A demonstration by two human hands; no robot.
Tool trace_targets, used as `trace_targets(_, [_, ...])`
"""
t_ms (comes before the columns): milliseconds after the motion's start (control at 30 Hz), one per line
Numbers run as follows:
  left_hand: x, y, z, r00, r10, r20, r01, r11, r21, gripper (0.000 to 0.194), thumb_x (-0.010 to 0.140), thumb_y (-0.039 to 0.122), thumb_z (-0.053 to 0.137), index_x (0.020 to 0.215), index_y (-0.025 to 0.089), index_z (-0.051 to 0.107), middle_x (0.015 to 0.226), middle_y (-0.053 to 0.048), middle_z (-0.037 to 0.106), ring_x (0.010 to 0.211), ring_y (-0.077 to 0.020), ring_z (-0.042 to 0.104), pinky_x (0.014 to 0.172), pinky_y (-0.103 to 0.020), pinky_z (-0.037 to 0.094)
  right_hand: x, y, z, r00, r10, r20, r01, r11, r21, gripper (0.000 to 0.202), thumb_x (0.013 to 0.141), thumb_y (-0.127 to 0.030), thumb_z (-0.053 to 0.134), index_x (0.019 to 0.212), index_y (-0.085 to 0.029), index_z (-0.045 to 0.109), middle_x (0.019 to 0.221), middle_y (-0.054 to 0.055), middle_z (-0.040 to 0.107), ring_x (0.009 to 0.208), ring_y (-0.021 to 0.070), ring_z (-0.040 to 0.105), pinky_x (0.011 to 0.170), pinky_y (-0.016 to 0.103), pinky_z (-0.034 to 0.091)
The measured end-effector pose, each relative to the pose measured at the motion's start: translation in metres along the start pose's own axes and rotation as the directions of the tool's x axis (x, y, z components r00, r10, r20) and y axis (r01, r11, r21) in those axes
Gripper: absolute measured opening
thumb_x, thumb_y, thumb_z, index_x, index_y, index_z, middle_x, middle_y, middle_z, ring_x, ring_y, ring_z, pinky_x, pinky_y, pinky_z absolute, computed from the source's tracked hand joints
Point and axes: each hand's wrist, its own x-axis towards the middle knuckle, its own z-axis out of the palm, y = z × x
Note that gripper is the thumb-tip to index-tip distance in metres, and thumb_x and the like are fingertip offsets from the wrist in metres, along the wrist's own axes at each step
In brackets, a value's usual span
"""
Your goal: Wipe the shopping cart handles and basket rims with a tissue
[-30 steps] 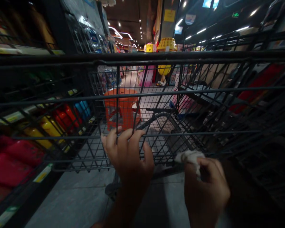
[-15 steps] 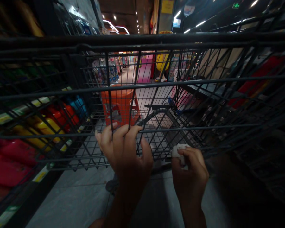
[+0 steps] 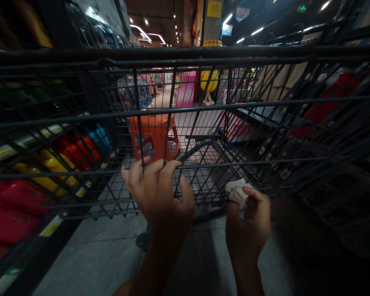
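Observation:
A dark wire shopping cart (image 3: 203,109) fills the view in front of me, its thick top bar running across from side to side. My left hand (image 3: 160,193) grips the cart's near side low down, with the fingers hooked over a horizontal wire. To its right, my right hand (image 3: 249,218) pinches a crumpled white wipe (image 3: 238,191), either tissue or cloth, between thumb and fingers. The wipe is at the lower wires of the cart; whether it touches them I cannot tell.
An orange plastic stool (image 3: 152,127) stands beyond the cart. Shelves on the left hold pink bottles (image 3: 14,205), with yellow, red and blue ones farther back. Dark racks with hanging goods (image 3: 329,102) line the right. Grey floor tiles (image 3: 98,255) lie below.
My right hand has turned a little, and more of the white wipe shows above the fingers. My left hand keeps its hold on the wire. The view has shifted slightly.

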Motion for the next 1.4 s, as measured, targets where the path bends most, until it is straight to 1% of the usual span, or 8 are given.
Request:
trace_targets(133, [0.000, 0.000, -0.001, 1.000, -0.022, 0.011, 0.022, 1.000, -0.009, 0.035, 0.073, 0.016, 0.062, 0.107, 0.024, 0.056, 0.104, -0.007, 0.059, 0.123, -0.0321, 0.044, 0.115, -0.065, 0.019, -0.003, 0.005, 0.006, 0.996, -0.003, 0.090, 0.003, 1.000, 0.007, 0.023, 0.083, -0.023, 0.058, 0.105, -0.019, 0.057, 0.110, 0.010, 0.053, 0.108, 0.0240, 0.055, 0.090, 0.042, 0.049])
trace_targets(400, [-0.001, 0.002, -0.001, 1.000, -0.029, -0.001, 0.029, 0.999, -0.014, 0.034, 0.074, 0.016, 0.062, 0.106, 0.024, 0.056, 0.104, -0.006, 0.059, 0.124, -0.0322, 0.044, 0.115, -0.067, 0.018, 0.004, 0.011, -0.004, 0.981, -0.132, 0.143, 0.141, 0.988, -0.056, 0.008, 0.080, -0.017, 0.055, 0.084, -0.020, 0.061, 0.086, 0.004, 0.063, 0.081, 0.0176, 0.062, 0.072, 0.030, 0.050])
trace_targets(700, [0.000, 0.000, -0.002, 1.000, -0.015, 0.015, 0.015, 1.000, -0.001, 0.035, 0.073, 0.015, 0.063, 0.107, 0.023, 0.056, 0.104, -0.008, 0.059, 0.124, -0.0330, 0.044, 0.115, -0.067, 0.019, -0.003, 0.030, -0.007, 0.933, 0.223, 0.281, -0.101, 0.915, -0.390, 0.013, 0.074, -0.028, 0.059, 0.062, -0.023, 0.056, 0.060, -0.001, 0.058, 0.053, 0.0163, 0.051, 0.053, 0.027, 0.036])
trace_targets(800, [0.000, 0.000, -0.001, 1.000, -0.016, 0.016, 0.017, 1.000, -0.010, 0.036, 0.073, 0.016, 0.063, 0.108, 0.024, 0.056, 0.104, -0.007, 0.059, 0.123, -0.0335, 0.046, 0.114, -0.069, 0.018, 0.007, 0.038, -0.021, 0.919, 0.335, 0.209, -0.185, 0.833, -0.521, 0.015, 0.072, -0.035, 0.062, 0.062, -0.025, 0.058, 0.051, -0.001, 0.055, 0.046, 0.0176, 0.045, 0.047, 0.028, 0.026])
trace_targets(900, [-0.001, -0.002, 0.000, 1.000, -0.005, 0.000, 0.005, 1.000, -0.004, 0.038, 0.073, 0.015, 0.063, 0.108, 0.024, 0.055, 0.105, -0.007, 0.059, 0.122, -0.0333, 0.046, 0.114, -0.068, 0.019, 0.016, 0.042, -0.026, 0.967, 0.252, -0.026, -0.246, 0.908, -0.340, 0.014, 0.070, -0.032, 0.063, 0.080, -0.021, 0.062, 0.070, 0.003, 0.063, 0.061, 0.0203, 0.056, 0.056, 0.029, 0.039])
trace_targets(1000, [-0.001, -0.003, 0.000, 1.000, 0.006, 0.002, -0.006, 1.000, 0.006, 0.038, 0.073, 0.015, 0.063, 0.109, 0.024, 0.055, 0.105, -0.007, 0.059, 0.123, -0.0334, 0.045, 0.114, -0.067, 0.020, 0.018, 0.039, -0.018, 0.977, 0.125, -0.174, -0.138, 0.988, -0.067, 0.021, 0.072, -0.026, 0.061, 0.092, -0.019, 0.062, 0.089, 0.006, 0.063, 0.084, 0.0226, 0.061, 0.077, 0.035, 0.047])
trace_targets(1167, [0.000, -0.001, -0.001, 1.000, 0.002, 0.011, -0.002, 1.000, 0.020, 0.035, 0.074, 0.015, 0.063, 0.107, 0.022, 0.055, 0.104, -0.007, 0.058, 0.123, -0.0325, 0.044, 0.115, -0.065, 0.020, 0.017, 0.028, -0.007, 1.000, -0.017, -0.008, 0.017, 0.998, 0.057, 0.019, 0.078, -0.022, 0.058, 0.095, -0.018, 0.064, 0.099, 0.007, 0.059, 0.099, 0.0225, 0.059, 0.088, 0.039, 0.047])
trace_targets(1400, [0.000, 0.001, 0.001, 1.000, 0.009, -0.016, -0.009, 1.000, 0.020, 0.032, 0.073, 0.015, 0.064, 0.105, 0.020, 0.057, 0.104, -0.009, 0.059, 0.122, -0.0331, 0.045, 0.117, -0.063, 0.020, 0.019, 0.034, -0.010, 0.988, 0.111, 0.108, -0.129, 0.976, 0.175, 0.014, 0.076, -0.030, 0.069, 0.076, -0.018, 0.063, 0.084, 0.002, 0.061, 0.083, 0.0175, 0.060, 0.077, 0.033, 0.048])
